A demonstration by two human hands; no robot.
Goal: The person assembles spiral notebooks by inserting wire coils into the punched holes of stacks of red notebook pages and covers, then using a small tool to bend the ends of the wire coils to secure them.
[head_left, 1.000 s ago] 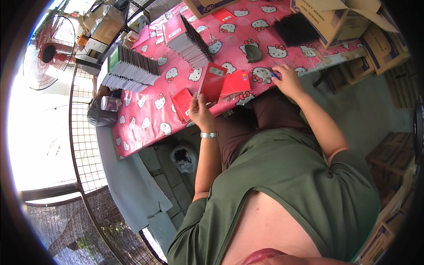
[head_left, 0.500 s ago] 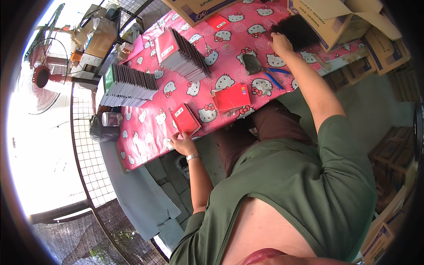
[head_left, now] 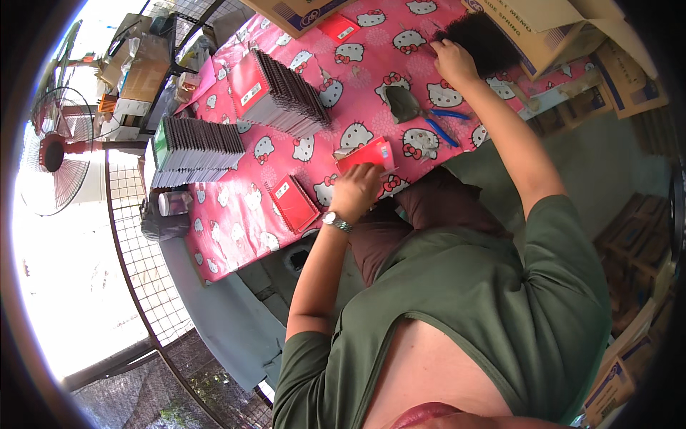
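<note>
My left hand (head_left: 355,190) rests on a red notebook cover (head_left: 366,154) near the front edge of the table, fingers curled over it. A second red notebook (head_left: 294,202) lies just left of that hand. My right hand (head_left: 452,63) reaches far across the table and touches a black bundle (head_left: 483,39) beside an open cardboard box (head_left: 543,28). Whether those fingers grip the bundle is unclear. A pink cartoon-cat tablecloth (head_left: 236,229) covers the table.
Two rows of spiral notebooks stand on the table: a red stack (head_left: 275,91) and a green-fronted stack (head_left: 193,146). Blue-handled pliers (head_left: 443,123) and a dark tool (head_left: 402,104) lie mid-table. A fan (head_left: 53,154) stands left, cartons right.
My right hand went from the table's front edge to the black bundle at the far side. My left hand slid left, then came back onto the red cover.
</note>
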